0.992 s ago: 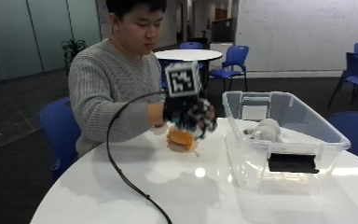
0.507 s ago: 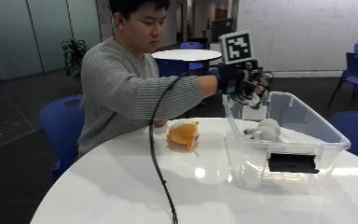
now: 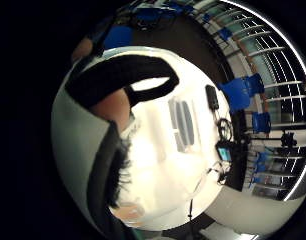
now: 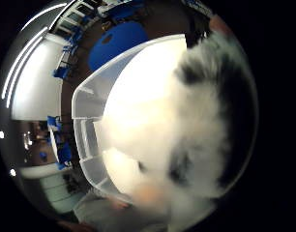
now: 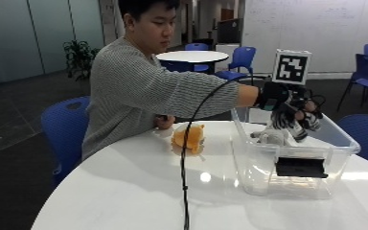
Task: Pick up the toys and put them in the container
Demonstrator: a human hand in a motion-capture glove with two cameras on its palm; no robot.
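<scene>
A person's gloved right hand (image 5: 290, 109) hangs over the open clear plastic container (image 5: 340, 141), fingers curled around a black-and-white plush toy (image 5: 293, 125), held above the bin's mouth apparently so it can drop straight in. A grey-white plush (image 5: 270, 137) already lies inside. An orange plush toy (image 5: 189, 138) waits on the white round counter (image 5: 133, 191), just beside the container wall and near the person's bare hand (image 5: 165, 122). Nothing blocks the drop.

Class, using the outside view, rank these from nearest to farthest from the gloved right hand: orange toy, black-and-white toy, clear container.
1. Black-and-white toy: held in the right hand, over the container.
2. Clear container: directly below the hand.
3. Orange toy: on the table, outside the container, toward the person.
</scene>
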